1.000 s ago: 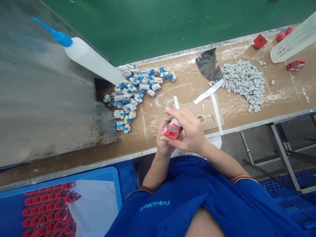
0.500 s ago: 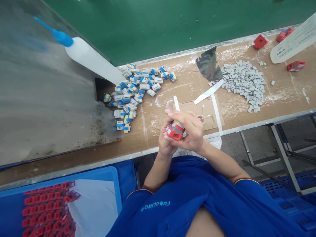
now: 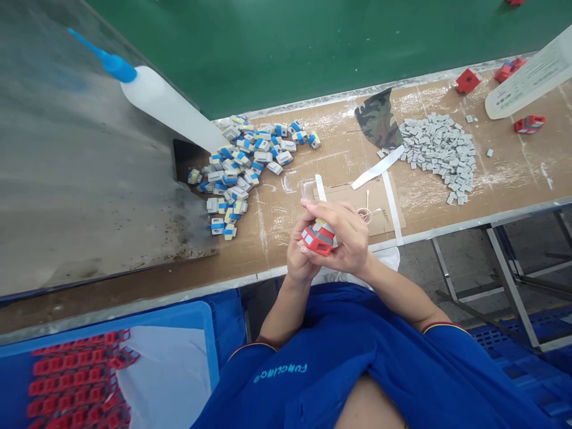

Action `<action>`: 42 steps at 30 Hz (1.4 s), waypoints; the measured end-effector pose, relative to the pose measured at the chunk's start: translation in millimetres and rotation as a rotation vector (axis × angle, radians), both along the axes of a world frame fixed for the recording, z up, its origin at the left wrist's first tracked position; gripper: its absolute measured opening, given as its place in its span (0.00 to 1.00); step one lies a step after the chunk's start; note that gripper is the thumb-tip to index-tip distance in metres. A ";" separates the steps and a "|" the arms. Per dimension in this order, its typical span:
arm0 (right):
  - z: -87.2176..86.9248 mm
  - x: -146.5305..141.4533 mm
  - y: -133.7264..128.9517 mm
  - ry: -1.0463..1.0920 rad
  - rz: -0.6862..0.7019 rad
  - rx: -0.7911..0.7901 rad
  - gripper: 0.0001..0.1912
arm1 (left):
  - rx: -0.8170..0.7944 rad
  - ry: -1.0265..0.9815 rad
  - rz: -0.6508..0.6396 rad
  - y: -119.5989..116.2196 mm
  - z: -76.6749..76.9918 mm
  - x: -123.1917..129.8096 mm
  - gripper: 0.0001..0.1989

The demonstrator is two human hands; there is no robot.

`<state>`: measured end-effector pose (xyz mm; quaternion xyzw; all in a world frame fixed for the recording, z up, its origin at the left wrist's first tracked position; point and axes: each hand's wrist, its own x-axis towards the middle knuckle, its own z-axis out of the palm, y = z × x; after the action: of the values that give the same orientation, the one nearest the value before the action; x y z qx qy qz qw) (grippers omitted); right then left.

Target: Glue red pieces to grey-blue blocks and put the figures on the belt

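Fingers [image 3: 333, 208] clasp one red plastic housing [image 3: 316, 240].

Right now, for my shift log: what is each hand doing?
Left hand: closed, holding the red plastic block from below.
Right hand: closed, gripping the same block from above.

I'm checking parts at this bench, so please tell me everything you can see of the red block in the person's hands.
The red block is a chunky, boxy piece, plastic by its look, with a matt red body, a grey band across it and a small pale blue square on its face. Its cream-coloured upper end partly disappears behind the fingers. It is held tilted above the bench between the left hand and the right hand, which wraps over it.
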<state>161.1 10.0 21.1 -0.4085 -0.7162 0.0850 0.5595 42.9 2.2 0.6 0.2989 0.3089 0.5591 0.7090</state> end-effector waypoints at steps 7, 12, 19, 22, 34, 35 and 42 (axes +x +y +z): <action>7.6 -5.7 0.6 -0.001 -0.010 0.030 0.32 | 0.030 -0.029 -0.042 0.2 -1.5 -5.0 0.26; 7.7 -7.4 2.2 -0.003 -0.018 0.059 0.31 | 0.003 0.025 -0.027 0.3 -1.0 -7.8 0.27; -0.8 -5.7 -1.5 -0.029 -0.048 0.050 0.29 | -0.017 0.101 -0.017 0.7 -2.6 -10.4 0.32; -3.0 -5.6 -2.8 -0.017 -0.032 0.004 0.30 | -0.021 0.105 -0.018 1.0 -4.8 -10.9 0.33; -9.0 -8.1 -0.8 0.053 0.026 -0.040 0.34 | 0.010 0.031 0.001 4.7 -5.3 -12.2 0.30; -9.1 -8.8 -0.6 0.059 0.021 -0.036 0.34 | 0.009 0.015 0.001 5.3 -4.9 -11.9 0.29; -11.6 -9.5 -1.1 0.080 0.041 -0.078 0.36 | -0.028 -0.029 -0.036 8.8 0.9 -9.2 0.31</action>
<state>151.6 8.9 9.5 -0.4115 -0.6975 0.1406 0.5696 33.7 11.0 1.5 0.2862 0.3009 0.5460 0.7276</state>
